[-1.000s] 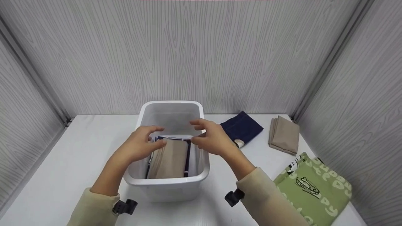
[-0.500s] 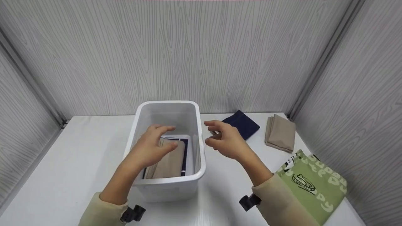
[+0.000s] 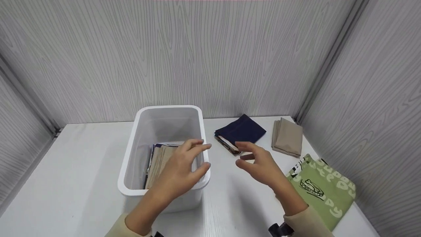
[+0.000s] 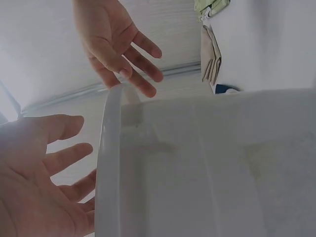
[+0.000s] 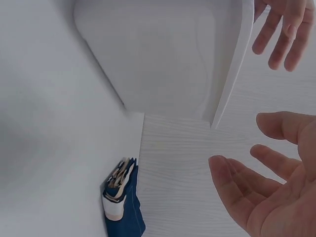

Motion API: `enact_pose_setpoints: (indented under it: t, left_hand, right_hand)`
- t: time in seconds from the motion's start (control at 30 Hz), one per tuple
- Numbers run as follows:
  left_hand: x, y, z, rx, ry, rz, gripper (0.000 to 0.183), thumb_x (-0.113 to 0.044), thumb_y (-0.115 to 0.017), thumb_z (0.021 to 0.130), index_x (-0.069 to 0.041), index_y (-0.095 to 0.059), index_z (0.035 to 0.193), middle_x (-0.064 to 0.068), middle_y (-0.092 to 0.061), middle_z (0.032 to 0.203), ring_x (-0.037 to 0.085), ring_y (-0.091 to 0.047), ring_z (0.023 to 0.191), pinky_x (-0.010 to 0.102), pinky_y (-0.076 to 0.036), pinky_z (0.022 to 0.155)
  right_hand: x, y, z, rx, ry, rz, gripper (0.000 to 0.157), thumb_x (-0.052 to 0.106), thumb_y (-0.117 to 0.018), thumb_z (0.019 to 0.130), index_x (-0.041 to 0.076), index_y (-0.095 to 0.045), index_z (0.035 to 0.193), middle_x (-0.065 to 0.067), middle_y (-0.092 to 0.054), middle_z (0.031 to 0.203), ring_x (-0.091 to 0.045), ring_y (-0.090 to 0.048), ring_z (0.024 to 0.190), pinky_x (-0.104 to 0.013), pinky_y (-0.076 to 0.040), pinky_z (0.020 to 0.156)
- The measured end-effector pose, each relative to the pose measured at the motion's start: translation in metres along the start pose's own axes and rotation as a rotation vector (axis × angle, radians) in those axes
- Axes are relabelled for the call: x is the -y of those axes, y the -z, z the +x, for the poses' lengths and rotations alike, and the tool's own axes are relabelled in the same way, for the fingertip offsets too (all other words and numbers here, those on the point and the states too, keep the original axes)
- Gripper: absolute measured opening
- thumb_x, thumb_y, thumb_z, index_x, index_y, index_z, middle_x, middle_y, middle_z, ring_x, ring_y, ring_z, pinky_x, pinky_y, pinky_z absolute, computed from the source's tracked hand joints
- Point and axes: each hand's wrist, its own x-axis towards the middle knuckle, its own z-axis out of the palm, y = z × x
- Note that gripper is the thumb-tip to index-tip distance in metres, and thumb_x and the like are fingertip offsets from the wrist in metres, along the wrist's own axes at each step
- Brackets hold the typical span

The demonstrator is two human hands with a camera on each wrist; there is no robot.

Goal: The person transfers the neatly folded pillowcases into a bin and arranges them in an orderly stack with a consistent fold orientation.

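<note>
My left hand (image 3: 179, 169) hovers over the front right part of a white plastic bin (image 3: 126, 164), fingers parted and holding nothing. Under it, inside the bin, stand folded beige cloths (image 3: 157, 164) with a dark blue one beside them, partly hidden by the hand. My right hand (image 3: 260, 164) is in the air right of the bin, its fingers loosely bent with nothing between them. Just beyond its fingertips lies a folded navy cloth (image 3: 243, 130), its layered edges facing the bin. In the right wrist view the same navy cloth (image 5: 126, 212) shows below the bin's outer wall (image 5: 148, 59).
A folded beige cloth (image 3: 288, 136) lies at the back right of the white table (image 3: 92, 158). A green cloth with pale lettering (image 3: 324, 191) lies nearer, along the right edge. Grey wood-grain panels (image 3: 184, 56) enclose the back and sides.
Both hands have moved right, the left across the bin's opening and the right out past its rim toward the navy cloth. The view has shifted slightly right; the cloths stay put.
</note>
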Motion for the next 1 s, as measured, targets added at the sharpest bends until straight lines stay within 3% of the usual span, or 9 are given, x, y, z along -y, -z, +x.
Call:
enact_pose_setpoints:
  t: [0.23,0.37,0.5,0.77,1.0]
  left_hand:
    - [-0.007,-0.02,-0.005,0.009,-0.2,0.028,0.044,-0.024,-0.072,0.09,-0.02,-0.063,0.133,0.0,-0.056,0.138,0.021,-0.051,0.128,0.042,-0.045,0.105]
    - [-0.013,-0.033,-0.014,-0.009,-0.337,0.043,0.046,-0.022,-0.071,0.09,-0.021,-0.061,0.135,-0.001,-0.054,0.14,0.021,-0.049,0.129,0.04,-0.045,0.105]
    - [-0.017,-0.044,-0.027,0.013,-0.431,0.025,0.048,-0.022,-0.07,0.092,-0.022,-0.058,0.138,-0.001,-0.052,0.142,0.019,-0.049,0.13,0.037,-0.046,0.105]
    - [-0.016,-0.073,-0.041,0.095,-0.483,0.01,0.051,-0.024,-0.068,0.094,-0.023,-0.053,0.142,-0.002,-0.052,0.142,0.015,-0.051,0.129,0.032,-0.047,0.104]
    - [-0.015,-0.099,-0.039,0.141,-0.476,0.029,0.049,-0.023,-0.067,0.094,-0.023,-0.054,0.141,0.0,-0.049,0.144,0.021,-0.047,0.132,0.034,-0.05,0.1]
  right_hand:
    - [-0.028,0.01,-0.024,-0.127,-0.02,-0.026,0.054,0.011,-0.072,0.089,0.019,-0.057,0.14,-0.011,-0.062,0.134,-0.03,-0.065,0.114,-0.045,-0.056,0.09]
    - [-0.048,0.018,-0.04,-0.18,-0.041,-0.027,0.057,0.011,-0.074,0.089,0.021,-0.055,0.142,-0.01,-0.061,0.136,-0.029,-0.062,0.119,-0.043,-0.056,0.092]
    - [-0.067,0.026,-0.058,-0.222,-0.103,-0.021,0.059,0.01,-0.075,0.088,0.02,-0.054,0.142,-0.011,-0.061,0.137,-0.03,-0.06,0.121,-0.041,-0.055,0.094]
    - [-0.099,0.042,-0.089,-0.228,-0.234,-0.049,0.06,0.021,-0.072,0.092,0.016,-0.049,0.147,-0.014,-0.051,0.147,-0.037,-0.049,0.133,-0.052,-0.048,0.102]
    - [-0.12,0.053,-0.103,-0.201,-0.243,-0.135,0.062,0.023,-0.07,0.094,0.016,-0.045,0.15,-0.016,-0.042,0.154,-0.044,-0.033,0.142,-0.067,-0.031,0.109]
